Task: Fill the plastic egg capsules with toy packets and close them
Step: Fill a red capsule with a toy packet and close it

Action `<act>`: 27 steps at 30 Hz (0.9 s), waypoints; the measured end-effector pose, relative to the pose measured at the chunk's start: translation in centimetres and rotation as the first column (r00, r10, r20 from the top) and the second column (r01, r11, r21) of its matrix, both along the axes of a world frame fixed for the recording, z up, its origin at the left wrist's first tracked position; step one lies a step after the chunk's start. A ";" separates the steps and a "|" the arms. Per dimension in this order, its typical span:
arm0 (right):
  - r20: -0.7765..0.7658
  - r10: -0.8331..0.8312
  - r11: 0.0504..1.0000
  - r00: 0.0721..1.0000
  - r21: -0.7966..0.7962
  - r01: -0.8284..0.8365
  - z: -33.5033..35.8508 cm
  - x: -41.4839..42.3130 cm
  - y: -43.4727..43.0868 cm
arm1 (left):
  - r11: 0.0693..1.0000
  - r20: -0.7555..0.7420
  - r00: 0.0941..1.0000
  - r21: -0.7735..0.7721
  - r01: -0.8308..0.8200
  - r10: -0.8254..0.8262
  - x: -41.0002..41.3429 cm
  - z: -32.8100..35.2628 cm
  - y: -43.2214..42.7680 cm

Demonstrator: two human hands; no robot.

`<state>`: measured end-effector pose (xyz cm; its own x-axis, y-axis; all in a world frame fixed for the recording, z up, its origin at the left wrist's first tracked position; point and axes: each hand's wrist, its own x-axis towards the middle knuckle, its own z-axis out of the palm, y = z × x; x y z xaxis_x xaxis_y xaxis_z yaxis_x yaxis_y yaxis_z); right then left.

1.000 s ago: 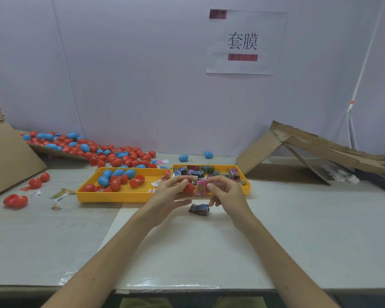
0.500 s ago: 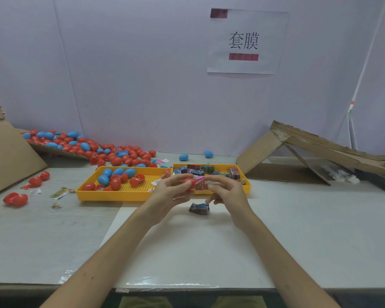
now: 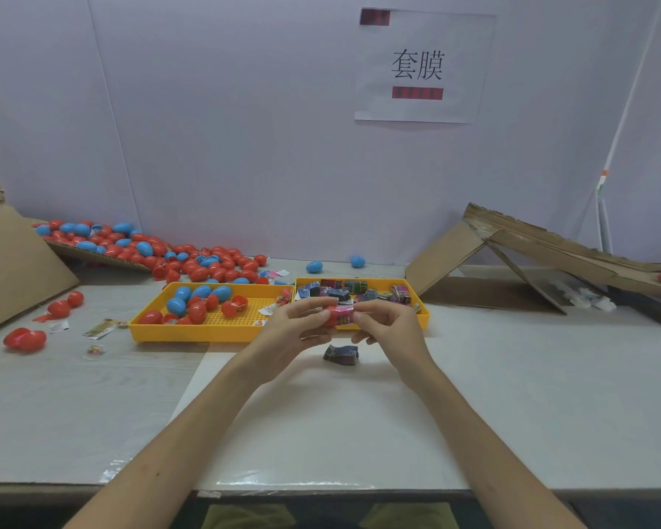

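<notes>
Left hand [image 3: 286,334] and right hand [image 3: 391,330] are raised together above the table [image 3: 512,376], fingertips facing. The left thumb and fingers pinch a red capsule half [image 3: 329,316]. The right thumb and forefinger pinch a pink toy packet [image 3: 346,314], which touches the capsule's open end; how far in it sits cannot be told. A dark packet [image 3: 341,355] lies on the table just below the hands. Behind them stand two yellow trays side by side: the left tray [image 3: 191,334] holds red and blue egg capsules, the right tray [image 3: 423,319] holds assorted toy packets. Further back and left, a heap of eggs [image 3: 149,250] spills off a cardboard sheet. Two open red capsules [image 3: 25,339] lie far left. A cardboard ramp [image 3: 512,253] leans at right. A paper sign [image 3: 420,66] hangs on the wall.
</notes>
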<state>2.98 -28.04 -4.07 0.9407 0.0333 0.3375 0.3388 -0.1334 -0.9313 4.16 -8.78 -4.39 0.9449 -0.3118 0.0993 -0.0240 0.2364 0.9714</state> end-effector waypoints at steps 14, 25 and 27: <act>0.225 -0.059 0.989 0.973 -0.119 0.088 -0.3 0.2 0.3 | 0.998 0.051 0.998 0.054 0.029 -0.031 0.0 -0.1 0.1; 0.359 -0.083 0.935 0.930 -0.296 0.197 -0.5 0.0 0.4 | 0.985 0.160 0.986 0.158 -0.064 0.038 0.2 -0.6 -0.3; 0.382 -0.078 0.928 0.921 -0.309 0.207 -0.6 0.0 0.4 | 0.976 0.184 0.981 0.195 -0.101 0.065 0.3 -0.6 -0.5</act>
<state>2.95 -27.67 -4.64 0.7616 0.0807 0.6429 0.5923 -0.4890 -0.6403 4.49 -9.25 -5.00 0.9417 -0.2635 0.2092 -0.2101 0.0252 0.9774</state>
